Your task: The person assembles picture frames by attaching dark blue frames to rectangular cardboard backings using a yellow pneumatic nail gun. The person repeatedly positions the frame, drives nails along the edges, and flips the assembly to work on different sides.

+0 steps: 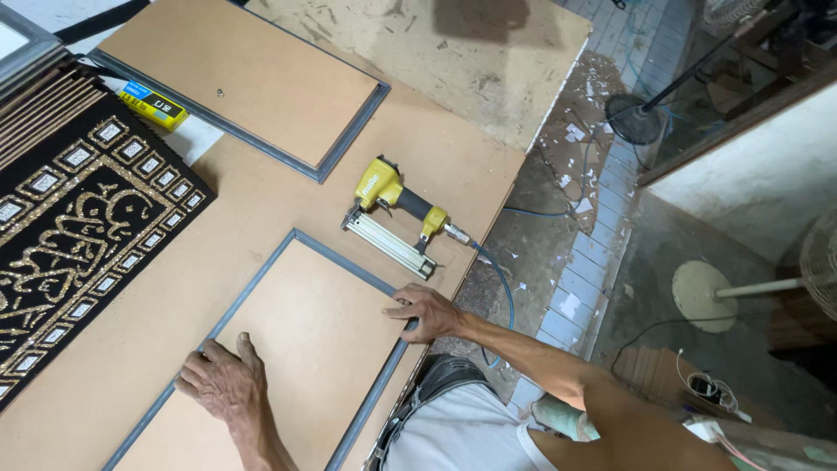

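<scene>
On workbench (261, 201): two frames, one nail gun (397, 214). Left hand (222, 379) flat, fingers spread, on near frame (301, 336); right hand (427, 311) gripping its corner.

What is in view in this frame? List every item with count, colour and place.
Framed boards: two, tan backing with grey frames, one under the hands, one at top left.
Nail gun: one, yellow and black, between the frames, blue hose attached.
Small box: one, yellow and blue, left of the far frame.
Decorative panel: one, black with gold, left edge.
Workbench: one, tan board.
Fan bases: two, on the floor at right.
Left hand: flat on the near board.
Right hand: gripping the near frame's right corner.
</scene>
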